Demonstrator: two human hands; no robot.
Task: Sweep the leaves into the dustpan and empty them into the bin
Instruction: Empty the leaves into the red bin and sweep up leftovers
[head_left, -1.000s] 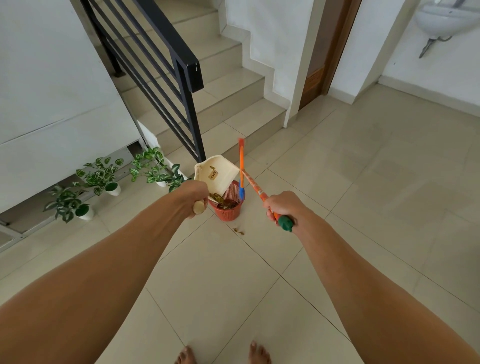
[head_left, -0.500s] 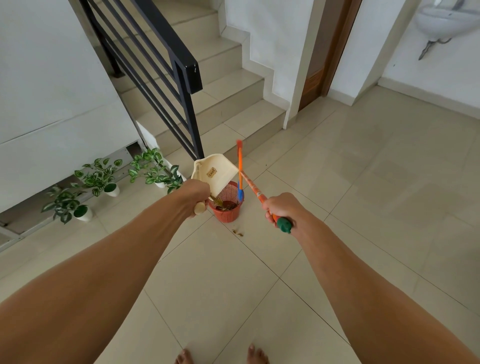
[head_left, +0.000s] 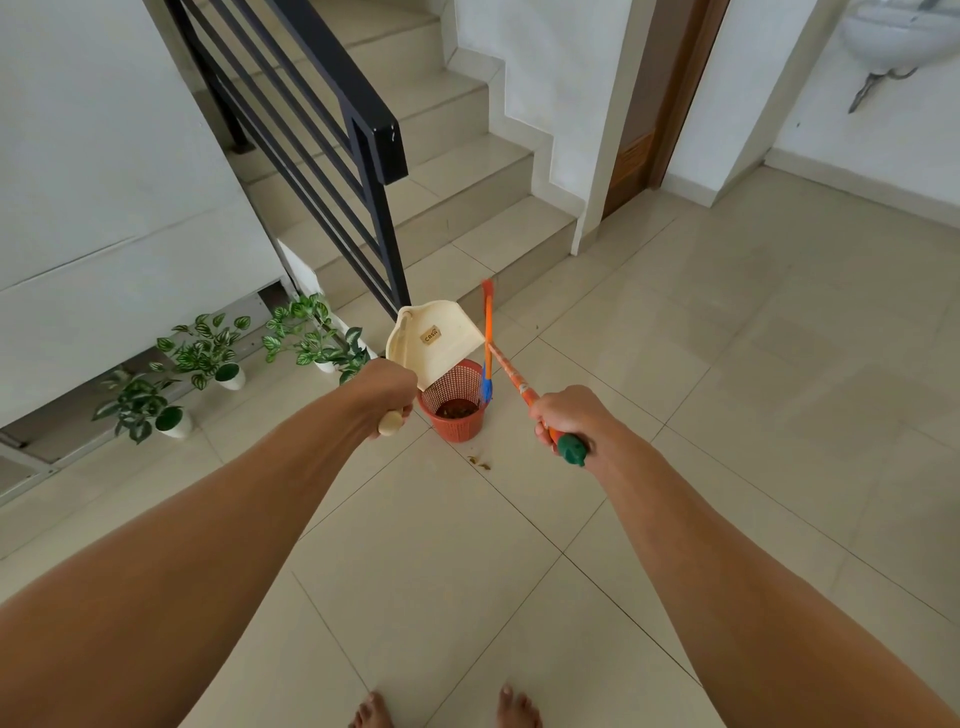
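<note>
My left hand (head_left: 387, 396) grips the handle of a cream dustpan (head_left: 435, 340), which is tipped up with its underside facing me over a small red mesh bin (head_left: 457, 405). Brown leaves lie in the bottom of the bin. My right hand (head_left: 563, 420) grips the orange broom (head_left: 511, 375) near its green end cap. The broom's orange and blue head stands upright against the bin's right side. A few leaf bits (head_left: 479, 462) lie on the tile in front of the bin.
Three small potted plants (head_left: 208, 358) stand along the wall at left. A staircase with a black railing (head_left: 332, 124) rises behind the bin. A wooden door (head_left: 654, 98) and a wall basin (head_left: 893, 36) are at the far right. My bare feet (head_left: 447, 709) show at the bottom.
The dustpan has tipped further upright over the bin, and the leaves that were sliding off it now lie in the bin. The broom has stayed beside the bin.
</note>
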